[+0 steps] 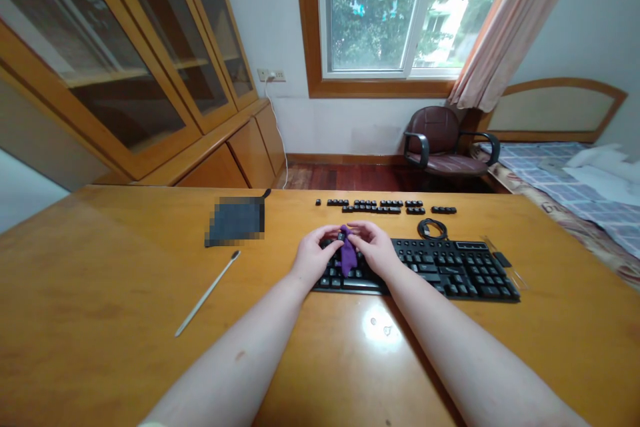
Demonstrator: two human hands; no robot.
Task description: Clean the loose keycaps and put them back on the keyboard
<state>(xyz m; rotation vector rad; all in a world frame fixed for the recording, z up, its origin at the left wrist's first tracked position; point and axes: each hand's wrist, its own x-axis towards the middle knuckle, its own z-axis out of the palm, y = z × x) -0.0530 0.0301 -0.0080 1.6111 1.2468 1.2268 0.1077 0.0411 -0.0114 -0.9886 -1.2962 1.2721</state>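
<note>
Both hands meet above the left part of a black keyboard [450, 270]. Between the thumb and fingers of my left hand [313, 257] is a small black keycap [341, 236]. My right hand [374, 250] pinches a purple cloth [349, 260] against the keycap, and the cloth's loose end hangs down over the keys. Behind the keyboard, loose black keycaps [390, 204] lie in two broken rows. My fingers and the cloth hide some of the keys beneath.
A thin long-handled brush [207, 293] lies at the left, with a dark, pixelated flat item [235, 220] behind it. A coiled black cable [432, 229] sits behind the keyboard. Right of it lies a small black-handled wire tool [501, 259]. Beyond the wooden table [125, 307] stands a chair [437, 140].
</note>
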